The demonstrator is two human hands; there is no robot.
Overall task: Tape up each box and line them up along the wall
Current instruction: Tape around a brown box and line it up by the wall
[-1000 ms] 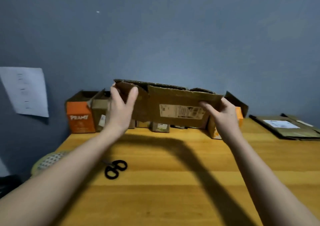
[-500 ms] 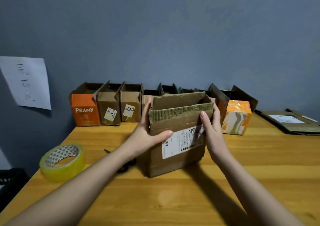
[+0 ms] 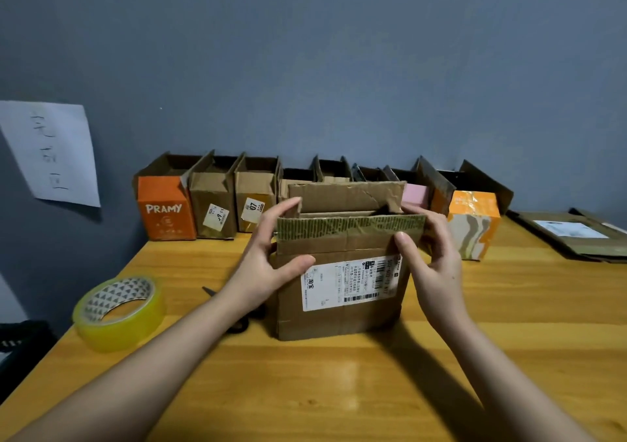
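A brown cardboard box (image 3: 342,316) with a white shipping label stands upright on the wooden table (image 3: 305,390), its top flaps raised and open. My left hand (image 3: 271,258) grips its left upper corner, thumb on the front face, fingers up by the flap. My right hand (image 3: 431,258) holds the right upper corner, thumb on the front flap, fingers behind. A roll of clear yellowish tape (image 3: 118,311) lies on the table to the left. Black scissors (image 3: 237,319) lie partly hidden behind my left forearm.
A row of several open boxes lines the grey wall, from the orange PRAMY box (image 3: 164,210) on the left to an orange patterned box (image 3: 473,224) on the right. Flattened cardboard (image 3: 576,234) lies at far right. A paper sheet (image 3: 51,153) hangs on the wall.
The box came down from the air near the wall, was turned upright and set on the table in front of me; both hands now hold its upper corners.
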